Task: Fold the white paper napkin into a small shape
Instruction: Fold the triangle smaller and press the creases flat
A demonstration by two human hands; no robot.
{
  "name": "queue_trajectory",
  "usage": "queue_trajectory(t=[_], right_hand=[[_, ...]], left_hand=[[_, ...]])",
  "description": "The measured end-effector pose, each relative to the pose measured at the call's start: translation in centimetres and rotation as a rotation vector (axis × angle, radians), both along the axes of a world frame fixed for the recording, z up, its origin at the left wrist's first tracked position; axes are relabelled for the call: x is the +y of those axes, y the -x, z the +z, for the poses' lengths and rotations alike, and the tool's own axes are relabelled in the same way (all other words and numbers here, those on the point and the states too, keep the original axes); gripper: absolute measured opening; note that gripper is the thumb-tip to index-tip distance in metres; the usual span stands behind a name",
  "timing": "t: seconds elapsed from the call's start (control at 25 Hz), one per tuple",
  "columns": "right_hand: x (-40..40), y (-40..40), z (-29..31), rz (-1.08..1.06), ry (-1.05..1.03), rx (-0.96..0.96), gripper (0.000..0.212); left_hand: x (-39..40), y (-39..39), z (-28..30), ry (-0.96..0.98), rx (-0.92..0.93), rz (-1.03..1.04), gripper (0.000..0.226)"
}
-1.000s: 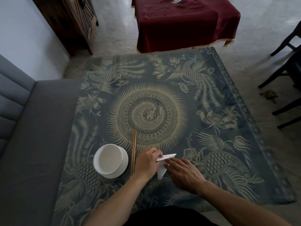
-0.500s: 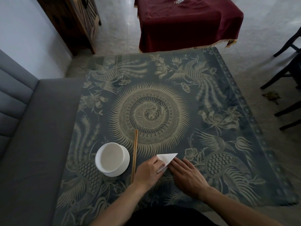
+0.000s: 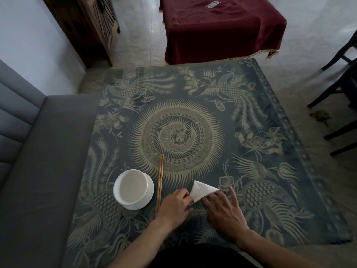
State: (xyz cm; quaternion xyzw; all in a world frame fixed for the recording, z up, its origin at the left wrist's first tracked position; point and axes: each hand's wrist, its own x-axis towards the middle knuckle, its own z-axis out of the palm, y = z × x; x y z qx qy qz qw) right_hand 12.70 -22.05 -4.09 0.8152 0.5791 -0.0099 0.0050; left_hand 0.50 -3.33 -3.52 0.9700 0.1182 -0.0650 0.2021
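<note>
Your table point(image 3: 251, 167) wears a dark blue cloth with pale phoenix and flower patterns, and near its front edge lies the napkin point(image 3: 202, 190), a small white triangle with crisp folded edges, just right of the chopsticks point(image 3: 160, 180) and the white bowl point(image 3: 133, 188). Your left hand point(image 3: 174, 207) is curled with its fingertips pinching the napkin's left corner. Your right hand point(image 3: 224, 211) lies flat with fingers spread and straight, pressing down on the napkin's lower right edge.
</note>
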Motion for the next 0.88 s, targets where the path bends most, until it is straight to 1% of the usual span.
queue_trajectory(t=[0.12,0.24,0.32,0.4,0.44,0.52,0.6,0.64,0.76,0.88], right_hand=[[-0.7,0.4,-0.2,-0.018,-0.037,0.02,0.054],[-1.2,0.2,-0.3,-0.03,-0.117,0.084,0.041],[-1.0,-0.5,0.2,-0.111,-0.139,0.163,0.04],[-0.5,-1.2,0.6,-0.173,-0.113,0.188,0.049],[-0.2,-1.5,0.6,-0.157,-0.08,0.175,0.054],[-0.1,-1.6,0.4,-0.047,0.008,0.14,0.059],[-0.2,-1.4,0.1,0.042,0.074,0.118,0.062],[-0.3,-1.3,0.1,0.052,0.093,0.114,0.064],[-0.4,-0.8,0.0,0.033,0.124,0.102,0.065],[-0.8,-0.3,-0.3,0.003,0.122,0.069,0.065]], left_hand=[[0.1,-0.2,0.0,-0.026,0.01,0.003,0.028],[-0.1,-0.6,0.2,-0.051,0.025,0.022,0.04],[-0.4,-0.9,0.5,-0.076,0.028,0.035,0.039],[-0.6,-1.0,0.7,-0.084,0.027,0.045,0.032],[-0.5,-1.0,0.8,-0.084,0.028,0.052,0.029],[-0.2,-0.9,0.9,-0.089,0.033,0.071,0.027],[0.1,-0.8,1.0,-0.111,0.034,0.077,0.029],[0.1,-0.6,1.0,-0.122,0.031,0.061,0.03],[-0.5,-0.1,0.7,-0.155,0.041,-0.053,0.034],[-0.8,0.1,0.4,-0.16,0.049,-0.107,0.041]])
